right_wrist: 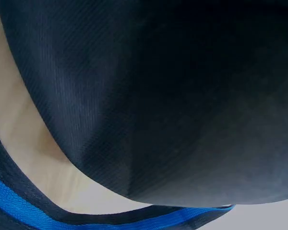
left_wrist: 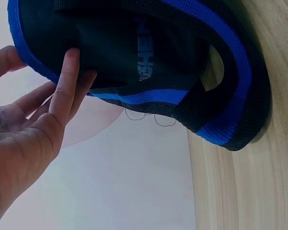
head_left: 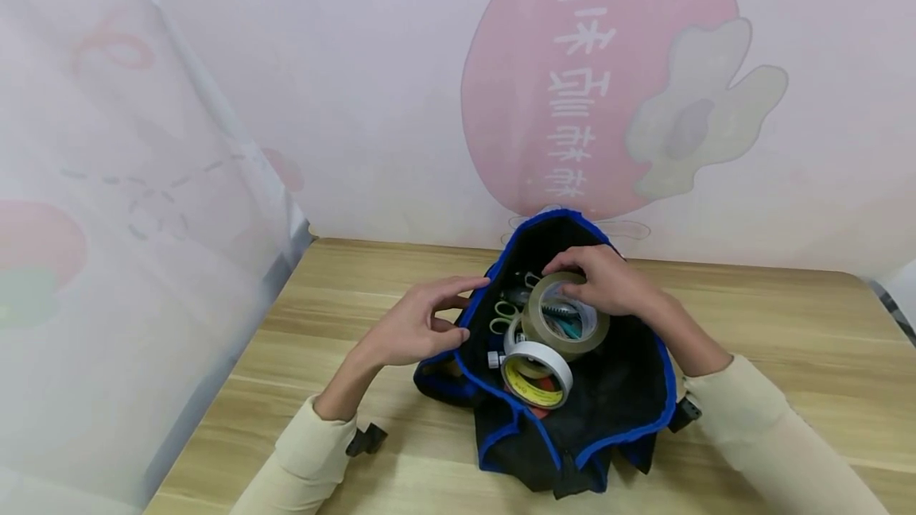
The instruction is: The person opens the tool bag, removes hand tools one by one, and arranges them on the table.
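On the table, a black tool bag (head_left: 601, 396) with blue trim lies with its mouth wide. My right hand (head_left: 608, 280) reaches into it and pinches a wide roll of brown packing tape (head_left: 535, 316), thumb inside the ring. My left hand (head_left: 415, 320) touches the bag's left rim with fairly straight fingers; in the left wrist view those fingers (left_wrist: 65, 86) lie against the outer side. Just below the brown roll sits a white tape roll (head_left: 561, 364) with a yellow inner core. Green-handled scissors (head_left: 505, 309) show beside them. Only black fabric (right_wrist: 134, 96) fills most of the right wrist view.
A wooden table (head_left: 343, 284) carries the bag. Behind it hangs a pale printed cloth (head_left: 372, 102), and another sheet (head_left: 107, 181) hangs on the left. A black and blue strap (left_wrist: 235, 81) loops out from the bag's side. Other small tools inside the bag are partly hidden.
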A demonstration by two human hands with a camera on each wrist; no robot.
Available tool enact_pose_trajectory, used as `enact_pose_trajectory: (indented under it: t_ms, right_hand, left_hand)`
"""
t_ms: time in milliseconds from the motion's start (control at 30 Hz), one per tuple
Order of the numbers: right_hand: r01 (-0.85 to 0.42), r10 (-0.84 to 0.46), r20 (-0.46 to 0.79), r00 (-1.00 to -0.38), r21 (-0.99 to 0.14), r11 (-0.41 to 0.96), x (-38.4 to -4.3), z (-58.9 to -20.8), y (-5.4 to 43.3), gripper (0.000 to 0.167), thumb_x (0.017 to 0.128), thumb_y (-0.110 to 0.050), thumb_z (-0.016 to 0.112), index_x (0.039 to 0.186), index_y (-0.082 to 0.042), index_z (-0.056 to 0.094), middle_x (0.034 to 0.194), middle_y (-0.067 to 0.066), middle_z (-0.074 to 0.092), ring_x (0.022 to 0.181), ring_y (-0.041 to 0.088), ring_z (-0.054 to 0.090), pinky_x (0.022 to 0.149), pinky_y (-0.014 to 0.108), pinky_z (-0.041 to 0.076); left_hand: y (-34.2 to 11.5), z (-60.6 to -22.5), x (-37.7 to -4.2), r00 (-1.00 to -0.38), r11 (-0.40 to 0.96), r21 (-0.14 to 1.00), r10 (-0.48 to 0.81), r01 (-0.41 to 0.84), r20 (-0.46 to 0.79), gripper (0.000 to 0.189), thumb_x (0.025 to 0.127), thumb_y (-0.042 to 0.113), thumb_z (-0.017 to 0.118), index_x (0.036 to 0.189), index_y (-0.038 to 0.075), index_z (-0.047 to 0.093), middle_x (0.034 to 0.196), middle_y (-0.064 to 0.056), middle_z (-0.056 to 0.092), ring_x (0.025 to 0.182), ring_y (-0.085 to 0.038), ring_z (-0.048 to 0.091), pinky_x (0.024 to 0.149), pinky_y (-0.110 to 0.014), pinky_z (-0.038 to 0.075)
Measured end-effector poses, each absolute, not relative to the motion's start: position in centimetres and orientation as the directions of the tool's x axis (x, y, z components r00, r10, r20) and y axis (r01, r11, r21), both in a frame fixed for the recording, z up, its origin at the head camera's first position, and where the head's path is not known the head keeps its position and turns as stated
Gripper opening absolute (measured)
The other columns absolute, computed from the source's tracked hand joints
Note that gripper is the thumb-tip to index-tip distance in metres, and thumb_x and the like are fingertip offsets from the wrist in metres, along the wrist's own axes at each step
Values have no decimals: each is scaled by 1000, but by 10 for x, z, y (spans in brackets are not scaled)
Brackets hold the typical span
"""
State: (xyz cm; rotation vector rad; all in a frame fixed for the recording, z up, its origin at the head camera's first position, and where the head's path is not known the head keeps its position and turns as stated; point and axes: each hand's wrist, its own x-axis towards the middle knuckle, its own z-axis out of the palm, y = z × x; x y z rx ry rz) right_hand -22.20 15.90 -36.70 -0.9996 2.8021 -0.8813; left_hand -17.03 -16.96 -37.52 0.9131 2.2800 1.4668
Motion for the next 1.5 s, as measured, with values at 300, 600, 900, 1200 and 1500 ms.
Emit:
enact_pose_trajectory:
  t_ms: [300,600,900,1200,1500]
  right_hand:
    - [-574,-573,175,-801,-501,648,-218,-361,159,28,97,6,72,121,-5,79,121,14,78,114,34,72,96,53,62]
    - [-538,-493,241,-836,-534,653,-207,-344,163,28,100,-2,72,128,-3,77,119,14,79,105,30,75,88,49,63]
    - [-522,-395,342,-853,-548,654,-194,-319,177,30,98,-5,76,127,-6,79,124,17,79,97,31,78,68,29,58]
    - [-441,-248,387,-888,-570,693,-183,-300,207,28,99,-15,76,126,-12,80,117,14,81,98,32,77,61,23,54]
    - [-317,-90,365,-927,-631,708,-177,-298,247,30,98,-17,79,128,-14,80,110,-5,82,86,-20,59,60,17,50]
  left_hand:
    - [-171,-376,-172,-756,282,889,647,360,101,74,92,-4,65,162,11,48,168,-13,46,142,-42,60,91,-30,65]
    - [-174,-378,-173,-754,287,885,649,366,102,73,93,-4,65,162,10,47,169,-13,45,142,-42,59,91,-30,65]
    - [-175,-378,-174,-757,289,882,645,373,108,72,93,-3,65,162,11,48,168,-13,46,142,-42,59,90,-30,65]
    - [-175,-378,-175,-763,290,884,638,366,107,72,93,-3,66,162,11,48,168,-12,46,142,-42,59,91,-30,65]
    - [-176,-378,-174,-762,290,883,638,369,109,73,93,-4,66,162,11,48,168,-13,47,141,-41,60,91,-30,65]
